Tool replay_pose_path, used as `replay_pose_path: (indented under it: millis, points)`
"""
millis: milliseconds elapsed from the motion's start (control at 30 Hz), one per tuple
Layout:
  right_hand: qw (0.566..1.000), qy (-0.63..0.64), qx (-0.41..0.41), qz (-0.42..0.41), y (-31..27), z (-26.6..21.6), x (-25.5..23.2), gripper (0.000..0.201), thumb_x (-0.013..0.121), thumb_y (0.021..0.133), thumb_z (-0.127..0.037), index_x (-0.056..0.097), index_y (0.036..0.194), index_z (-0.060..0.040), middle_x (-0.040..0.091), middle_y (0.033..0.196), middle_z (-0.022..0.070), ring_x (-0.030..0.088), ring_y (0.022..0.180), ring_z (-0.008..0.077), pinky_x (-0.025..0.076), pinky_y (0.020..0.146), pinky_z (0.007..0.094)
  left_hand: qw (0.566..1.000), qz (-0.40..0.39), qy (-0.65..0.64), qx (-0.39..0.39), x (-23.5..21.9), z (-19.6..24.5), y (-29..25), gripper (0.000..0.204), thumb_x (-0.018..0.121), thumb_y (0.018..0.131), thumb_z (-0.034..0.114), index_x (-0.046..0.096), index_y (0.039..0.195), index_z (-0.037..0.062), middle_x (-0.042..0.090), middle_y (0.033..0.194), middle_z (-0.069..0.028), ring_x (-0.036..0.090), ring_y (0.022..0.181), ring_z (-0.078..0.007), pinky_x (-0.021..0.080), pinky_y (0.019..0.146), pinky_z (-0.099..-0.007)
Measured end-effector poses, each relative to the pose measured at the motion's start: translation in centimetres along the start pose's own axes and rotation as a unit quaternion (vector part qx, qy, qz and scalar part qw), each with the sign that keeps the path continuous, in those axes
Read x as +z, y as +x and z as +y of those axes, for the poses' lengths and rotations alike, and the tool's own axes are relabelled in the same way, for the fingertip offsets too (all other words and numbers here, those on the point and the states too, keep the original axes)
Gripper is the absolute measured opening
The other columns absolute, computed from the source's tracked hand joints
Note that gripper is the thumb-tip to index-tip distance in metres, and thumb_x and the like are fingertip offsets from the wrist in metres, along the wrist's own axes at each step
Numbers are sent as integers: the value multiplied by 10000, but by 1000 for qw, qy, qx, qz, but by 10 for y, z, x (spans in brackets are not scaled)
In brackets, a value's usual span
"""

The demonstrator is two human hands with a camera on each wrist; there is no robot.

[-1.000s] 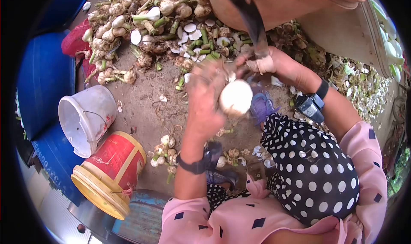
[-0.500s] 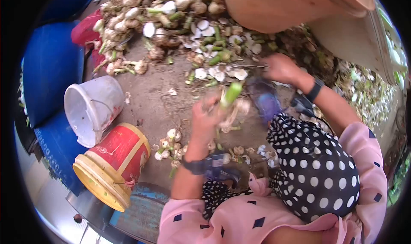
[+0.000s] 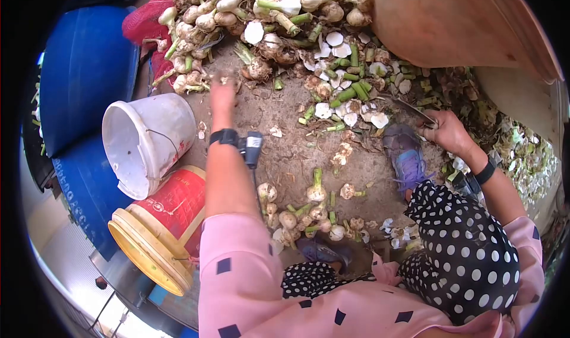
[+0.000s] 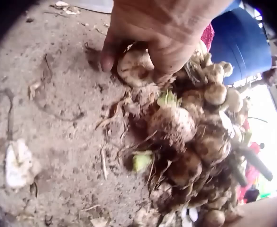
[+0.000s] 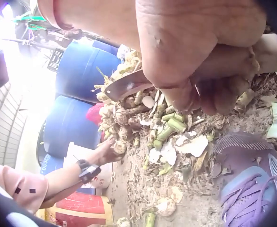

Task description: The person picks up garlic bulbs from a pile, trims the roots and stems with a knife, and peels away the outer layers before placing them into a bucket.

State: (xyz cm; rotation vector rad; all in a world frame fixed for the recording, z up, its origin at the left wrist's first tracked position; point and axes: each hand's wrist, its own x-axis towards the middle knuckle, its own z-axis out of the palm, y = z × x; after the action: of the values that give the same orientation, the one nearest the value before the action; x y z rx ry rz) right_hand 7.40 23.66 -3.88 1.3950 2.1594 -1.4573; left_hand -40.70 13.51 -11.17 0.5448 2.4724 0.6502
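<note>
My left hand reaches out to the near edge of a heap of garlic. In the left wrist view, its thumb and fingers grip a dirty whole garlic bulb at ground level, beside more bulbs with roots and soil on them. My right hand holds a knife by its handle, above the ground near the shoe. The right wrist view shows the curved blade sticking out past the fist, and a pale handle end on the other side.
Cut green stalks and white slices litter the ground. Several garlic bulbs lie near the feet. A white bucket and a red-yellow bucket lie tipped at left, by blue barrels. A large orange tub stands at upper right.
My left hand let go of the green-stalked garlic and moved forward and left to the heap, onto another bulb. A green-stalked bulb now lies near the feet. My right hand keeps the knife.
</note>
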Motion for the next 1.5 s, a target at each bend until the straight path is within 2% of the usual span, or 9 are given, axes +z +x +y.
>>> replay_pose_path:
  millis: [100,267,600,900,967,1000,1167,1300,1500]
  points:
    - [1000,-21,-7,-9,-3,-11,0,264,683,715,-225,659,898,-36,653,774,162,638,719,287,494,680,359,992,-35,-117,29,18,-9,-18,438,603,863,204,445,1236,35,592,1045,-115,593,912,-182,524,665,-310]
    - [992,-16,-128,5,-6,-27,4,289,663,673,-174,658,941,-65,647,754,182,647,724,332,508,685,406,777,-93,-616,-91,20,12,-163,174,467,880,48,504,1047,16,594,936,-129,620,888,-228,547,690,-335]
    - [968,-149,-204,8,-2,-45,-11,395,573,650,-113,667,1033,-99,645,774,201,635,735,366,513,670,437,914,-321,-235,84,58,92,-303,235,600,819,128,655,982,-33,665,929,-131,623,847,-196,496,773,-314]
    - [961,187,-199,-32,-8,-64,-13,224,709,736,-177,667,911,-44,635,681,59,574,598,109,479,596,283,888,-141,73,431,82,110,-275,423,618,756,107,583,1175,68,617,1089,-129,610,946,-273,497,848,-360]
    - [948,200,-245,25,-8,-64,-10,196,707,712,-143,661,883,-60,625,660,62,579,577,134,481,582,293,924,-157,-326,124,97,101,-267,552,587,757,34,446,1291,21,612,1072,-145,610,972,-247,511,859,-350]
    - [930,215,-287,80,-8,-63,-7,178,705,688,-109,654,855,-76,615,639,65,585,557,159,483,569,302,839,-267,-472,-30,78,109,-275,572,574,800,25,357,1327,-19,599,1075,-162,606,979,-236,530,858,-361]
    - [932,47,-352,71,-9,-51,1,172,664,658,-74,616,818,-111,610,641,73,613,579,255,492,552,360,606,-284,-732,-124,90,113,-291,362,544,803,13,510,1161,-26,626,959,-143,634,814,-196,524,701,-267]
    - [910,-117,-355,179,-11,-59,-9,204,622,624,-82,596,820,-132,608,644,57,624,611,283,484,514,403,912,-215,-302,176,100,63,-277,354,439,775,-38,531,1116,-38,595,880,-96,482,623,-106,394,518,-243]
    - [909,-179,-340,164,-11,-62,-5,219,650,605,-116,562,805,-120,611,663,39,630,625,270,492,509,393,927,-151,-283,192,112,39,-288,372,468,761,-30,563,1120,-23,604,926,-54,561,743,-116,445,580,-244]
